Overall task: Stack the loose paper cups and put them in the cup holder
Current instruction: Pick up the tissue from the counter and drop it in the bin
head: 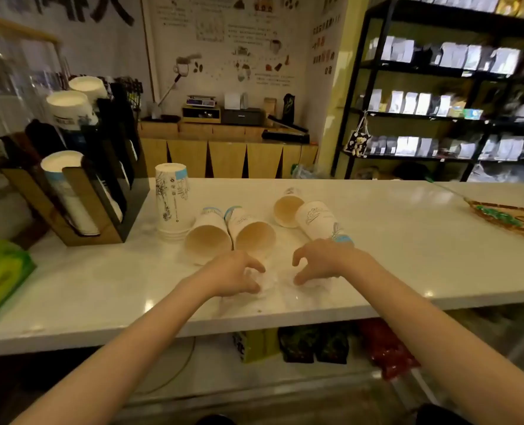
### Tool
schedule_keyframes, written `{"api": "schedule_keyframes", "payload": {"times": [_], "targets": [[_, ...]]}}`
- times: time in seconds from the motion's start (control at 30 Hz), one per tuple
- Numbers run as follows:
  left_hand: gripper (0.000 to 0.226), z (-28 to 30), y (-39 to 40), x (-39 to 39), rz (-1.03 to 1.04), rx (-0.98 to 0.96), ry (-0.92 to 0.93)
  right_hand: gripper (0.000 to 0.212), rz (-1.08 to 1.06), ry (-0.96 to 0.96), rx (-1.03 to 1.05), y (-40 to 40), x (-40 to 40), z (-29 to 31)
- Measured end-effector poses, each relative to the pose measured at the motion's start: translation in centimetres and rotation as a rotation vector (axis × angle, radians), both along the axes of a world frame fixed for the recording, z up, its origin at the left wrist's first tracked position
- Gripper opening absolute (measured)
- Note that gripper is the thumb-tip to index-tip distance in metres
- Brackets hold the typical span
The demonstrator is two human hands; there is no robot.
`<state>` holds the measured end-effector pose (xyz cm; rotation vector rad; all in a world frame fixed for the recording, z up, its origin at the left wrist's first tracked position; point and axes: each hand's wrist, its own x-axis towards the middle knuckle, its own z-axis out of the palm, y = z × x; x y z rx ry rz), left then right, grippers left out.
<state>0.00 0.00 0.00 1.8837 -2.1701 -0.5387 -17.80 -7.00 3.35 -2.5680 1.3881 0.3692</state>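
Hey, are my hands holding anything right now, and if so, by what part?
Nothing is held. Both hands, left and right, hover open with curled fingers over the counter, just short of the loose cups.

Two bare forearms, no sleeves, left hand and right hand without rings or gloves.

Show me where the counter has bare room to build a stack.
Bare: counter between lying cups and tray; also front-left, between the green box and left hand. Crowded: by the cup holder and upside-down stack.
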Motion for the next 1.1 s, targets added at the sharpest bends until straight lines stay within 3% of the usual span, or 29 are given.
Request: {"api": "schedule_keyframes", "payload": {"times": [0.1, 0.2, 0.4, 0.5, 0.7, 0.9, 1.1], "targets": [[0.040, -0.8, 0.1, 0.1, 0.010, -0.037, -0.026, 0.043, 0.032, 0.052, -0.071, 0.0, -0.2, -0.9], [0.034, -1.5, 0.7, -0.1, 0.052, -0.141, 0.054, 0.029, 0.052, -0.070, -0.089, 0.0, -0.5, -1.9], [0.018, -1.2, 3.5, 0.6, 0.153, -0.285, 0.306, 0.021, 0.083, -0.548, -0.103, 1.2, -0.9, -0.9], [0.015, -0.1, 6.1, 1.3, 0.193, -0.251, 0.431, 0.018, 0.100, -0.713, 0.063, 2.5, -0.5, 0.4], [0.020, -0.5, 11.7, 1.3, 0.288, -0.155, 0.574, 0.012, 0.170, -0.818, 0.294, 6.2, -0.1, -0.7], [0.024, -7.1, 16.8, -0.4, 0.464, -0.077, 0.602, 0.019, 0.206, -0.886, 0.412, 9.7, -0.4, -6.8], [0.019, -16.3, 18.8, -1.1, 0.703, 0.020, 0.611, 0.014, 0.137, -0.812, 0.484, 10.8, 1.4, -18.4]]}}
